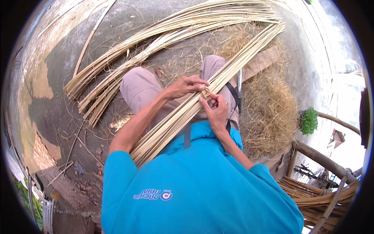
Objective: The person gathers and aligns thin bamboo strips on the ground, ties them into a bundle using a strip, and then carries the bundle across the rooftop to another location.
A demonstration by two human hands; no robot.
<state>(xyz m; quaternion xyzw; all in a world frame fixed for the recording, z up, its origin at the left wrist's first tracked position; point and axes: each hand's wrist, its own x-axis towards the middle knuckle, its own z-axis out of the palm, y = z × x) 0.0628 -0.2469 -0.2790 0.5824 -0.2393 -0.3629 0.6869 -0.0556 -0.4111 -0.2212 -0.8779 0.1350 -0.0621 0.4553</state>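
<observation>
A bundle of long, pale split bamboo strips (pixel 167 126) lies slantwise across my lap, from beside my left elbow up to the far right. On top of it, around its middle, sits a small looped twist of pale strip (pixel 206 92). My left hand (pixel 187 86) is closed, its fingertips pinching the upper left side of this twist. My right hand (pixel 216 110) is closed too, thumb and fingers at the lower right side of it. Some of its fingers are curled and partly hidden.
Two more bundles of bamboo strips (pixel 128 45) lie on the ground ahead. A heap of curly shavings (pixel 269 113) is at my right, beside a wooden board (pixel 259 64). Bamboo poles (pixel 323 158) and more strips (pixel 311 195) stand at the lower right, near a green plant (pixel 309 121).
</observation>
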